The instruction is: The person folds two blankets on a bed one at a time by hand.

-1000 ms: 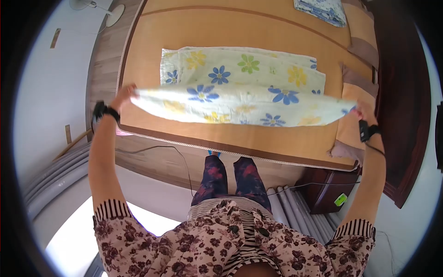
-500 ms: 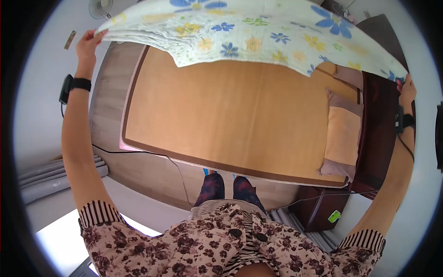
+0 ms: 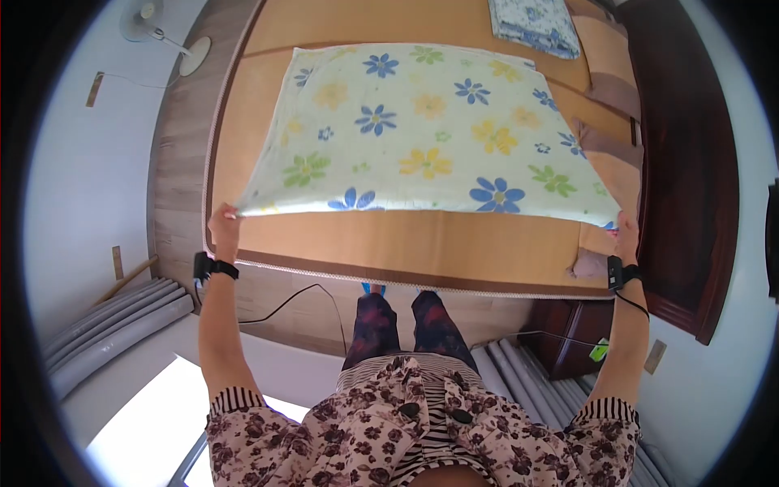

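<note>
A pale blanket with blue, yellow and green flowers is spread over the tan bed mat. Its near edge is pulled straight between my two hands. My left hand pinches the near left corner, above the left part of the mat. At the near right corner, beside the pillow, my right hand is closed on the cloth. The far edge of the blanket lies toward the middle of the bed.
A folded blue-flowered cloth lies at the far right, near a brown-edged pillow. The dark headboard borders the right. A white fan stands at the far left. A black cable runs across the floor.
Both hands have come down and closer together with the blanket. The cloth, raised before, is now spread over the bed, and the folded cloth behind has come into view.
</note>
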Available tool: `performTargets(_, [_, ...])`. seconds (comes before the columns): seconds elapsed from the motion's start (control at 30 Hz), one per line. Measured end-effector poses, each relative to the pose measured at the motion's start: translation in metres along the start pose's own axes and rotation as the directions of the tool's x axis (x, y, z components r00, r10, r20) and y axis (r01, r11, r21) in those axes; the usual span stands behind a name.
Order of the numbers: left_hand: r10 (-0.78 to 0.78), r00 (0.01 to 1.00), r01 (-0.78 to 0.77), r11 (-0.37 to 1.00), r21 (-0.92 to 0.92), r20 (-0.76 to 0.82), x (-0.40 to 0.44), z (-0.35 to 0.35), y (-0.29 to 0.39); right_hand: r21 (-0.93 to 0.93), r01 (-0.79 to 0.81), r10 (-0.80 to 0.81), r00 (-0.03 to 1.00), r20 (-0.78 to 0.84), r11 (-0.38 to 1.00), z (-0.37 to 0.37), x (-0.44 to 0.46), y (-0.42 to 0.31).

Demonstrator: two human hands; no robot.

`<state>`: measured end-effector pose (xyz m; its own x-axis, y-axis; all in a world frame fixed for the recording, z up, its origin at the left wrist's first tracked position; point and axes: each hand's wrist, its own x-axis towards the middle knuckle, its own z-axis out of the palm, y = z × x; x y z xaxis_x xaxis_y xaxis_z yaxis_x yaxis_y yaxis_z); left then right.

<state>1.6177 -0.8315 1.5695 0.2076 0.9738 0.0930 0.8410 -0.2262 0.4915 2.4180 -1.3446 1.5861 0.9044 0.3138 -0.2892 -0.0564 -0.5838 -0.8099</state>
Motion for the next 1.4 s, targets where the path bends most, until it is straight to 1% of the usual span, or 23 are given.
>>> performTargets(0.07, [-0.005, 0.995, 0.006, 1.000, -0.006, 0.103, 0.030, -0.009, 0.023, -0.010, -0.135, 0.135, 0.991, 0.022, 0.991, -0.001, 0.020, -0.030])
performTargets(0.13, [-0.228, 0.937, 0.272, 0.952, -0.139, 0.266, 0.074, 0.007, 0.023, -0.063, -0.298, 0.302, 0.951, 0.060, 0.952, 0.000, 0.073, -0.072])
performTargets(0.23, [-0.117, 0.832, 0.065, 0.991, 0.114, 0.542, 0.208, 0.004, 0.117, -0.117, -0.453, 0.468, 0.864, 0.188, 0.884, 0.036, 0.169, -0.167])
performTargets(0.33, [-0.210, 0.586, 0.367, 0.930, -0.026, 0.782, 0.360, 0.032, 0.120, -0.271, -0.485, 0.518, 0.853, 0.062, 0.831, 0.107, 0.258, -0.306])
performTargets(0.37, [-0.318, 0.504, 0.503, 0.864, 0.026, 0.803, 0.409, 0.033, 0.140, -0.346, -0.542, 0.601, 0.795, 0.083, 0.766, 0.120, 0.295, -0.330])
performTargets(0.43, [-0.355, 0.431, 0.582, 0.812, 0.045, 0.830, 0.486, 0.023, 0.188, -0.490, -0.623, 0.750, 0.653, 0.104, 0.610, 0.135, 0.361, -0.354])
performTargets(0.5, [-0.295, 0.438, 0.562, 0.827, -0.002, 0.849, 0.537, 0.043, 0.221, -0.526, -0.445, 0.597, 0.786, 0.158, 0.725, 0.159, 0.401, -0.376])
performTargets(0.57, [-0.226, 0.557, 0.368, 0.930, 0.007, 0.799, 0.599, 0.087, 0.171, -0.459, -0.457, 0.613, 0.738, 0.284, 0.762, 0.168, 0.481, -0.371])
performTargets(0.63, [-0.296, 0.706, 0.493, 0.858, -0.146, 0.643, 0.659, 0.134, 0.161, -0.239, -0.303, 0.352, 0.914, 0.201, 0.923, 0.202, 0.535, -0.369])
performTargets(0.7, [-0.248, 0.827, 0.470, 0.797, -0.378, 0.505, 0.709, 0.181, 0.145, -0.024, -0.161, 0.158, 0.912, 0.378, 0.987, 0.227, 0.614, -0.351])
performTargets(0.73, [-0.212, 0.881, 0.426, 0.743, -0.517, 0.422, 0.720, 0.195, 0.164, -0.018, 0.144, -0.134, 0.955, 0.266, 0.989, 0.247, 0.615, -0.351])
performTargets(0.77, [-0.222, 0.919, 0.364, 0.795, -0.486, 0.325, 0.720, 0.216, 0.186, -0.050, 0.434, -0.422, 0.893, 0.154, 0.900, 0.278, 0.612, -0.357])
performTargets(0.83, [-0.166, 0.974, 0.213, 0.904, -0.370, 0.154, 0.708, 0.246, 0.201, -0.460, 0.706, -0.669, 0.690, 0.275, 0.539, 0.330, 0.615, -0.341])
performTargets(0.87, [-0.102, 0.991, 0.124, 0.948, -0.292, 0.090, 0.703, 0.261, 0.196, -0.706, 0.676, -0.573, 0.672, 0.470, 0.213, 0.350, 0.608, -0.325])
performTargets(0.9, [0.118, 0.991, -0.114, 0.992, -0.059, 0.068, 0.677, 0.287, 0.191, -0.674, 0.700, -0.581, 0.657, 0.481, 0.234, 0.361, 0.609, -0.265])
performTargets(0.93, [0.331, 0.943, -0.333, 0.925, 0.185, 0.042, 0.652, 0.313, 0.186, -0.642, 0.724, -0.589, 0.642, 0.491, 0.253, 0.371, 0.610, -0.206])
performTargets(0.97, [0.340, 0.921, -0.379, 0.896, 0.232, 0.191, 0.617, 0.326, 0.208, -0.608, 0.746, -0.597, 0.626, 0.502, 0.272, 0.382, 0.610, -0.149])
performTargets(1.0, [0.255, 0.934, -0.306, 0.933, 0.187, 0.251, 0.585, 0.374, 0.170, -0.849, 0.528, -0.274, 0.812, 0.515, -0.028, 0.408, 0.553, -0.147])
performTargets(1.03, [0.329, 0.861, -0.408, 0.902, 0.140, 0.388, 0.553, 0.375, 0.229, -0.706, 0.235, 0.001, 0.949, 0.316, 0.668, 0.421, 0.530, -0.128])
performTargets(1.07, [0.257, 0.833, -0.397, 0.894, 0.206, 0.490, 0.527, 0.389, 0.260, -0.186, -0.257, 0.275, 0.959, 0.075, 0.948, 0.433, 0.507, -0.109])
performTargets(1.13, [0.223, 0.722, -0.509, 0.812, 0.284, 0.655, 0.498, 0.421, 0.303, -0.089, -0.776, 0.781, 0.618, 0.089, 0.625, 0.450, 0.484, -0.114])
performTargets(1.23, [0.272, 0.647, -0.585, 0.776, 0.235, 0.712, 0.477, 0.477, 0.330, 0.352, -0.819, 0.715, 0.570, 0.405, 0.454, 0.475, 0.472, -0.103])
performTargets(1.4, [0.096, 0.600, -0.507, 0.814, 0.284, 0.794, 0.477, 0.567, 0.337, 0.412, -0.736, 0.703, 0.661, 0.264, 0.538, 0.498, 0.521, -0.053])
